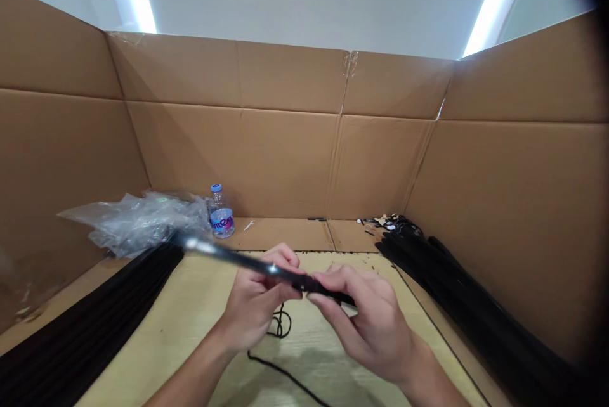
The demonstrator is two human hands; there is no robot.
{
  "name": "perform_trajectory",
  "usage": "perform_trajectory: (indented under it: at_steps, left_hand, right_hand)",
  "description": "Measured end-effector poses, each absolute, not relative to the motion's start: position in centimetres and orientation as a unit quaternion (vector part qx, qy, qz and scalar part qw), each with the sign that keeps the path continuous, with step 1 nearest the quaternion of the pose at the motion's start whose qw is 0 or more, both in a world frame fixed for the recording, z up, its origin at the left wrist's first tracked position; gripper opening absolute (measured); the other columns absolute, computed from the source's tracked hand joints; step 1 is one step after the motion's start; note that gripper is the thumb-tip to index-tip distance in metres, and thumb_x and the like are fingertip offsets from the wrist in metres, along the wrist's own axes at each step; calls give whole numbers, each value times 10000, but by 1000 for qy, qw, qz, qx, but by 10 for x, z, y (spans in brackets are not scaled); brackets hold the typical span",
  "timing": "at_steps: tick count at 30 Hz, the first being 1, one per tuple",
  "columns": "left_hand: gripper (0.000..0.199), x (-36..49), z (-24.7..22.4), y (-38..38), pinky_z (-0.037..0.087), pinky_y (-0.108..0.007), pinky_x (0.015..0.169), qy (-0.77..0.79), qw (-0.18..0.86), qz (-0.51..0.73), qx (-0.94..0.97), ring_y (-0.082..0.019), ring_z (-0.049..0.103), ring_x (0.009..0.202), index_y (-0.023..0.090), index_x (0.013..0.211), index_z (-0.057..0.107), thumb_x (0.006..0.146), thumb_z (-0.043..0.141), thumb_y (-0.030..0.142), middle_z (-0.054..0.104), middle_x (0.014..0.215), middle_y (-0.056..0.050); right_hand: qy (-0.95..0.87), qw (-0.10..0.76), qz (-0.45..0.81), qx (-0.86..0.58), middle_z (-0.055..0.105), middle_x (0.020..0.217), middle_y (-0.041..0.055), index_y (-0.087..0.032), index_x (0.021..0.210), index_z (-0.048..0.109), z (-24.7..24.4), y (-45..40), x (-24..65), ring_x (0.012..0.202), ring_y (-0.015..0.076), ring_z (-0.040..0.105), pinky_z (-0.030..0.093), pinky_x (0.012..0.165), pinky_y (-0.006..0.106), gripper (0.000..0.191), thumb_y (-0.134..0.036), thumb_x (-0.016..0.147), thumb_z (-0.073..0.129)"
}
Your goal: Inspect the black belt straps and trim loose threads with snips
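A long, thin, glossy black strip (238,258) is held up in front of me, slanting from upper left to lower right. Its far left end is smeared by motion, so I cannot tell its exact kind. My left hand (259,299) pinches it near the middle between thumb and fingers. Close beside, my right hand (364,309) grips its right part the same way, with thumb below and fingers above. Beneath both hands a black cord (288,372) lies on the pale board (190,324), partly looped and partly hidden by my left hand.
Tall cardboard walls (228,160) surround the board. Long black bundles lie along the left (118,302) and right (451,293) sides. Clear plastic bags (147,220) and a water bottle (221,217) sit back left; small scattered pieces (387,223) lie back right.
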State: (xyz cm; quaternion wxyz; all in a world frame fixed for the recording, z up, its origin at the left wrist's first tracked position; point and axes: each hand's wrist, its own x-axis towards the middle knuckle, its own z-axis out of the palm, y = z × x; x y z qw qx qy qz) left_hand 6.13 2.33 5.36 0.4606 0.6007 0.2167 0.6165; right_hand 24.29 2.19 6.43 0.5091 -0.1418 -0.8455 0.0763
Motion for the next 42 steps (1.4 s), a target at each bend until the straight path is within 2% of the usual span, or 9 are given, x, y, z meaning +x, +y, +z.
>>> perform_trajectory:
  at_steps: [4,6,8,11,13,17,23,34,42]
  left_hand:
    - [235,65,54,22,479,-162,640,276,508,589,564,-80,560,683,140,803,622,720,749,320,607,756,-14]
    - [274,66,56,22,439,-130,555,297,513,578,561,-50,517,599,129,793,577,736,728,350,597,714,-5]
    - [307,66,56,23,308,-99,417,323,523,568,548,-7,385,461,135,784,529,745,712,379,558,640,27]
    - [350,67,54,26,142,-109,349,360,523,565,527,11,199,378,161,756,464,744,694,424,435,520,90]
    - [365,70,51,28,164,-108,358,382,490,579,527,8,212,379,163,724,448,734,698,429,381,495,104]
    - [338,80,46,31,248,-101,415,401,408,623,534,-1,326,443,148,706,462,735,695,392,459,566,69]
    - [305,84,39,32,177,-117,422,417,364,632,543,-18,232,447,160,866,505,752,679,382,281,497,114]
    - [318,89,31,31,160,-138,427,435,320,664,517,-22,232,457,161,903,588,709,731,369,273,518,93]
    - [277,91,34,26,182,-148,426,438,253,684,525,-27,249,466,145,818,645,675,759,353,287,522,80]
  right_hand:
    - [-792,463,309,-249,607,736,13,-185,961,494,64,13,238,605,107,577,422,483,190,64,-236,935,464]
    - [-770,457,354,-270,604,708,4,-188,953,481,64,14,235,567,99,558,373,434,174,96,-280,939,456]
    - [-763,466,349,-281,589,652,-22,-194,1012,474,64,20,232,508,83,499,335,426,171,129,-277,916,493]
    - [-761,480,319,-296,542,562,-70,-209,1181,417,61,30,226,452,70,403,304,440,173,366,-252,854,575]
    - [-759,481,308,-312,528,535,-77,-211,1191,415,58,36,224,441,71,397,303,442,174,400,-265,836,591]
    - [-740,486,321,-336,555,546,-65,-205,1115,431,48,47,221,407,74,437,301,398,163,323,-299,838,569]
    - [-724,494,344,-336,552,530,-73,-202,1103,425,45,54,222,365,73,437,313,372,157,327,-278,825,578]
    - [-734,492,313,-346,502,512,-92,-210,1053,445,50,51,224,361,61,397,284,372,155,315,-204,769,581]
    - [-738,497,306,-339,419,489,-113,-224,1017,446,50,48,225,390,56,355,265,396,153,319,-178,738,593]
